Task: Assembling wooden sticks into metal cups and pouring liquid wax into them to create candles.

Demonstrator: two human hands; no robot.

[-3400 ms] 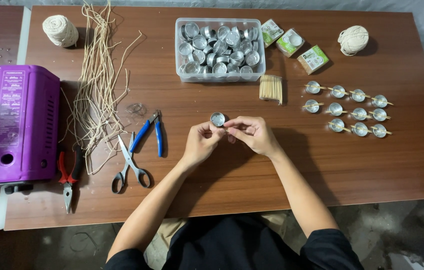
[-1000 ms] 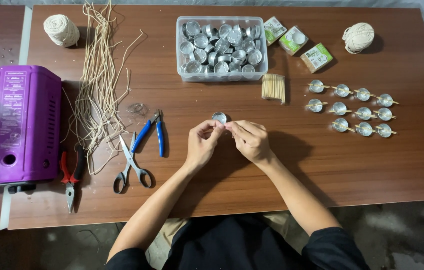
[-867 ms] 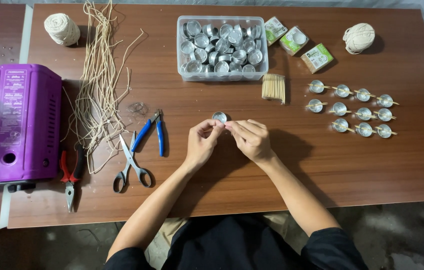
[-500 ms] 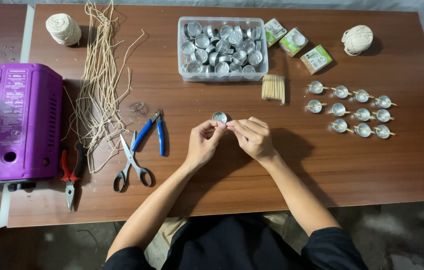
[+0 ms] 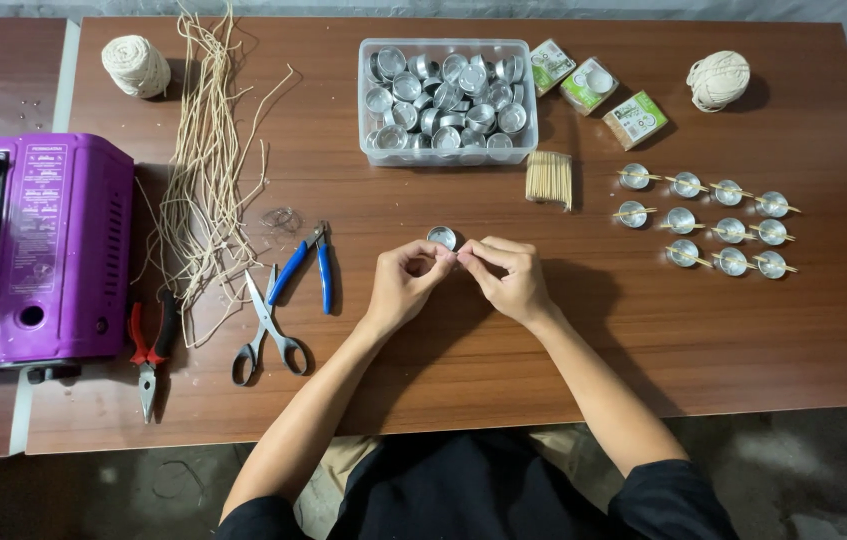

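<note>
My left hand and my right hand meet fingertip to fingertip at the middle of the brown table. Between them they pinch something small and thin that the fingers hide. A single small silver metal cup sits just above the fingertips, touching or nearly touching them. To the right lie three rows of the same cups, each with a thin stick laid across it. A clear plastic box full of empty silver cups stands at the back middle, with a bundle of toothpicks beside it.
Blue-handled pliers, scissors and red-handled pliers lie left of my hands. Loose tan wick strands spread beyond them. A purple portable stove fills the left edge. Two balls of string and small green boxes sit at the back.
My hands stay together at the same spot with small finger shifts. The camera view has drifted slightly; nothing on the table has moved.
</note>
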